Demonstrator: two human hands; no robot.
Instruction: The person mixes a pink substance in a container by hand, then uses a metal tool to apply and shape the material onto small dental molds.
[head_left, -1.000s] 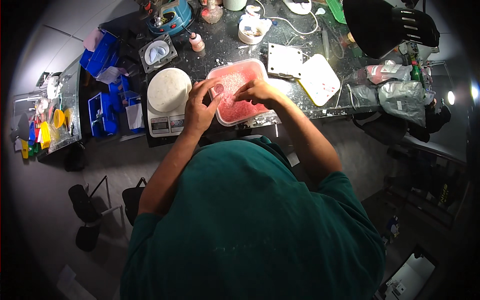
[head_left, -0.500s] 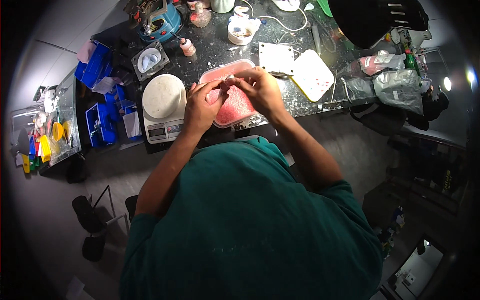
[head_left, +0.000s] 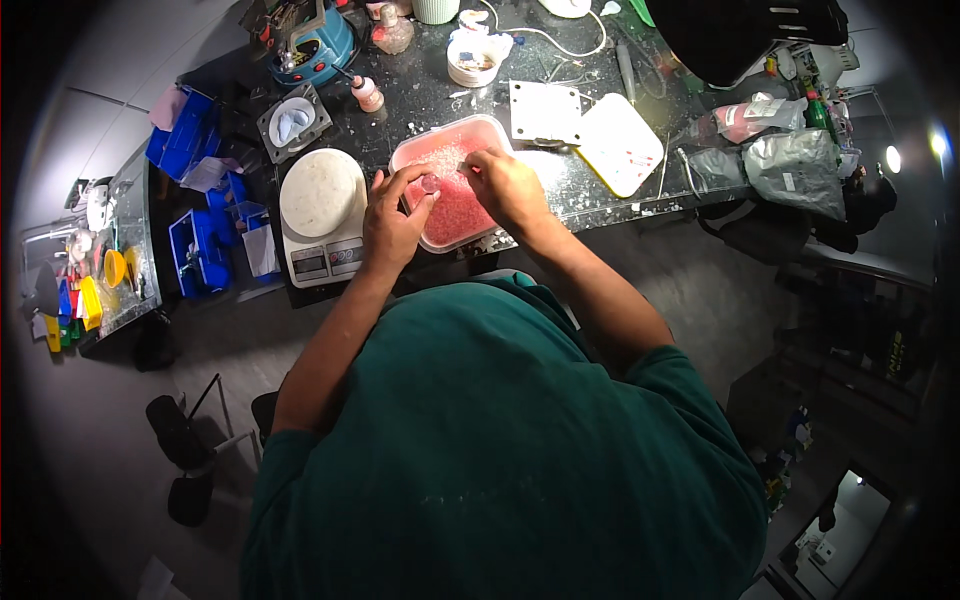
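My left hand (head_left: 398, 215) is at the left side of a plastic tub (head_left: 471, 125) of pink granules (head_left: 450, 215), holding a small, round, clear pinkish piece (head_left: 430, 185) between thumb and fingers over the granules. My right hand (head_left: 505, 195) is over the tub's right half, its fingertips pinched together beside paler granules; whatever they hold is hidden. Just left of the tub sits a scale with a round pale plate (head_left: 322, 193). Behind the tub's right side lie a square metal plate (head_left: 544, 112) and a white board with a yellow edge (head_left: 620, 142).
The dark speckled counter (head_left: 400, 130) also carries a blue machine (head_left: 315, 55), a small pink bottle (head_left: 368, 95), a mould (head_left: 293, 125), a white pot (head_left: 473, 60) and bags (head_left: 795, 175). A black lamp (head_left: 725, 35) overhangs the right. Blue bins (head_left: 198, 250) are at the left.
Half a second ago my hands met at the fingertips; now they are apart, the right one slightly lower. The whole view has shifted slightly.
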